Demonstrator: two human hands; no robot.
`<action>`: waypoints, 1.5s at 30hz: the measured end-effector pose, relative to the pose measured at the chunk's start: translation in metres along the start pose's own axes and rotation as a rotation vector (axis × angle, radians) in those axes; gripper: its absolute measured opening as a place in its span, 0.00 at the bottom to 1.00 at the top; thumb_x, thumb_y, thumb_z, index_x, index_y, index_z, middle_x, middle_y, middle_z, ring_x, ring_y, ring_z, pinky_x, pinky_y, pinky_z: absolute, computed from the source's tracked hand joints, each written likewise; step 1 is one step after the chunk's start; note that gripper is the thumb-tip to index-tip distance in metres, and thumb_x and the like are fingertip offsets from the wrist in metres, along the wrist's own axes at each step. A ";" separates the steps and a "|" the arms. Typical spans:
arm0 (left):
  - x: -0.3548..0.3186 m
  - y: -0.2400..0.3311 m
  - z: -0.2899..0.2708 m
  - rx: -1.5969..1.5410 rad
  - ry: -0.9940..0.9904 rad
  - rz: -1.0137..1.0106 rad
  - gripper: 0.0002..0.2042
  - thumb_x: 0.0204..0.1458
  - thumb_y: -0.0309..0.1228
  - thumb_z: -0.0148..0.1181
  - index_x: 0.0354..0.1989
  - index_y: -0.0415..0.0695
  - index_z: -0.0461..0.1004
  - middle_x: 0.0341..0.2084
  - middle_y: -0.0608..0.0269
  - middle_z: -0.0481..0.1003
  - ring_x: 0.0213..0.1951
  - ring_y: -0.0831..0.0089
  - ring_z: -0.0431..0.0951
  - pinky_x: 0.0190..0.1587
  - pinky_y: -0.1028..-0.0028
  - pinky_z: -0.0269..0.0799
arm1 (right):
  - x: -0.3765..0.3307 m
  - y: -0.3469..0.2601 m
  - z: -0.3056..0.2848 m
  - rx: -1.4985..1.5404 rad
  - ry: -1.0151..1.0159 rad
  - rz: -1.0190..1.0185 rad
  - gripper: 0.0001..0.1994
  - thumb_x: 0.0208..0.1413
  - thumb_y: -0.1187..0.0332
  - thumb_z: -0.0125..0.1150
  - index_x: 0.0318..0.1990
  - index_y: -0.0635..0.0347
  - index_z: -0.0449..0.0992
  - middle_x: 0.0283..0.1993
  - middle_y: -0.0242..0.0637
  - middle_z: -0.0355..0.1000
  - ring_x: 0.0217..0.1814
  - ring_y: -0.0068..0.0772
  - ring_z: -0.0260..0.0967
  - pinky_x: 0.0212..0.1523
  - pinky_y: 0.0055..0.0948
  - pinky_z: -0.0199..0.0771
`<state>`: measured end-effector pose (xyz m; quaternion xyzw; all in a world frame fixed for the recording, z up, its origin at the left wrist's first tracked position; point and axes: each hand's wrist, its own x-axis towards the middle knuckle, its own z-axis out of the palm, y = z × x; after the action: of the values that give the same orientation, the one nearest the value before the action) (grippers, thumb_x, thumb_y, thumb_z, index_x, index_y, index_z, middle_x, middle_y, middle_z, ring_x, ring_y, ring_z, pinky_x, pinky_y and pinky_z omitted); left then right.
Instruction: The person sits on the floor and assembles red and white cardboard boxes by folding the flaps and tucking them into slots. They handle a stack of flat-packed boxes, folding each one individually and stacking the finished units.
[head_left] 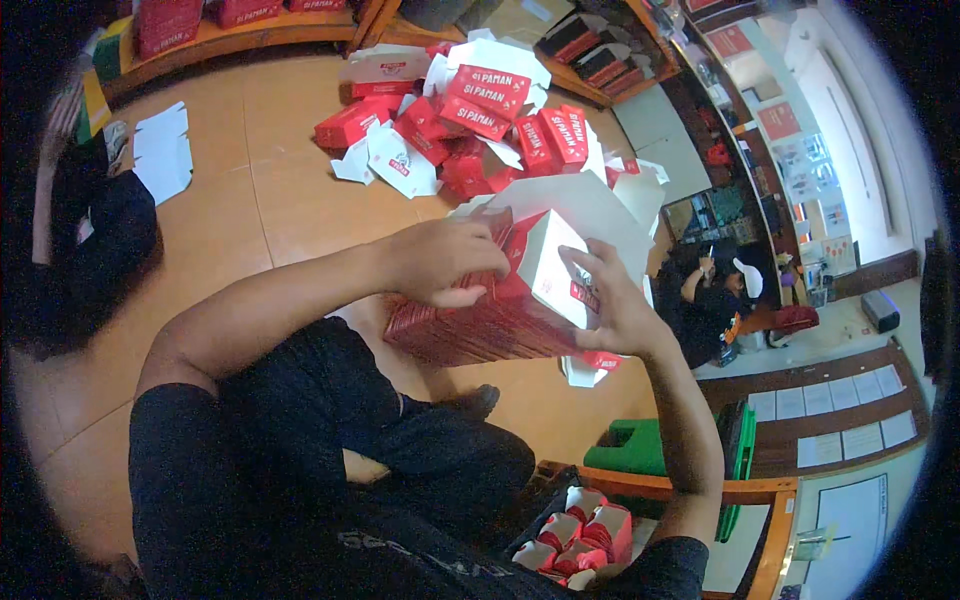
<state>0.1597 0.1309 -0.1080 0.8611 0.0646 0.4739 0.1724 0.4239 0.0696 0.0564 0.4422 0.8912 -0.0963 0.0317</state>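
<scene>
We clamp the half-folded red-white carton (545,270) with left hand (440,262) and right hand (615,305), fingers curled shut on it to brace the flaps above the flat stack (470,330)

— Where do we have our arms?

— Both come up from the lower edge. Our left forearm runs bare from a short black sleeve, bent at the elbow and angled up to the right, so the left hand (440,262) sits near the middle, knuckles up, fingers curled down and closed in a grip.

— And our right?

— The right forearm rises almost straight, wrist bent inward. The right hand (610,305) stands just beside the left, palm turned toward it, fingers spread and pressing. Its thumb is hidden, so we probably grip, but cannot say how firmly.
</scene>
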 end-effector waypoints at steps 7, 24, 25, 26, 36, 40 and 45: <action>0.004 -0.002 0.001 -0.127 0.004 0.050 0.10 0.43 0.27 0.61 0.37 0.43 0.73 0.31 0.56 0.74 0.37 0.55 0.75 0.42 0.61 0.73 | -0.002 0.004 0.004 0.093 -0.029 0.028 0.48 0.30 0.62 0.71 0.68 0.45 0.58 0.65 0.60 0.51 0.66 0.66 0.54 0.65 0.48 0.60; 0.033 0.034 0.068 -0.239 0.504 -0.824 0.22 0.52 0.34 0.63 0.51 0.39 0.63 0.46 0.51 0.67 0.48 0.64 0.70 0.51 0.65 0.66 | -0.005 0.012 0.050 0.054 0.070 -0.025 0.45 0.44 0.41 0.65 0.70 0.46 0.56 0.71 0.62 0.45 0.72 0.66 0.44 0.70 0.55 0.46; 0.039 0.033 0.069 -0.294 0.464 -0.877 0.22 0.53 0.35 0.63 0.52 0.39 0.63 0.46 0.51 0.67 0.48 0.64 0.69 0.51 0.65 0.66 | -0.005 0.014 0.052 0.070 0.096 -0.033 0.45 0.45 0.40 0.64 0.70 0.46 0.57 0.72 0.62 0.45 0.72 0.66 0.44 0.70 0.55 0.46; 0.041 0.030 0.076 -0.315 0.469 -0.845 0.23 0.52 0.36 0.63 0.51 0.39 0.62 0.46 0.49 0.66 0.50 0.61 0.68 0.53 0.63 0.64 | -0.009 0.014 0.051 0.065 0.102 -0.024 0.45 0.45 0.39 0.64 0.70 0.46 0.58 0.71 0.62 0.46 0.72 0.65 0.45 0.70 0.55 0.46; 0.023 0.014 0.099 -0.299 0.257 -0.824 0.24 0.62 0.33 0.45 0.62 0.33 0.50 0.59 0.45 0.59 0.62 0.60 0.60 0.66 0.64 0.54 | -0.029 -0.005 0.062 -0.185 0.248 -0.006 0.36 0.49 0.45 0.62 0.68 0.36 0.63 0.70 0.57 0.53 0.72 0.61 0.49 0.68 0.53 0.48; 0.021 0.007 0.092 -0.416 0.420 -0.737 0.24 0.61 0.32 0.43 0.63 0.34 0.50 0.58 0.44 0.60 0.62 0.59 0.61 0.65 0.64 0.55 | -0.009 0.003 0.066 -0.166 0.306 -0.116 0.36 0.48 0.47 0.62 0.68 0.37 0.63 0.68 0.59 0.56 0.70 0.60 0.53 0.67 0.53 0.51; 0.027 0.035 0.074 0.109 0.401 -0.865 0.18 0.61 0.34 0.47 0.56 0.38 0.63 0.56 0.45 0.66 0.58 0.54 0.66 0.62 0.59 0.60 | -0.009 0.002 0.059 -0.150 0.323 -0.104 0.38 0.44 0.43 0.62 0.64 0.50 0.69 0.64 0.62 0.62 0.67 0.62 0.58 0.67 0.51 0.57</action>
<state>0.2341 0.0885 -0.1106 0.6545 0.4738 0.5114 0.2925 0.4289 0.0520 -0.0007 0.4016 0.9110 0.0409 -0.0841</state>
